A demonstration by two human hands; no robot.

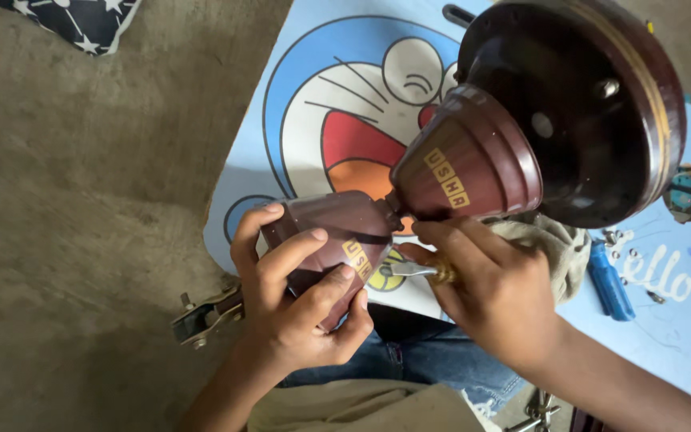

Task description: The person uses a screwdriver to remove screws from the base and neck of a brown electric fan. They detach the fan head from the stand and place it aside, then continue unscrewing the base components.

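Fingers of left hand wrapped around maroon fan canopy at lower centre; right hand pinching screwdriver against it, motor housing upper right.

The big round fan motor is dark brown, smooth and shiny, like painted metal. The two brown cups on its rod are glossy too. The screwdriver has a bare grey metal tip. The rag is soft, dull cloth. The blue worktop looks smooth. The floor is rough and matt.
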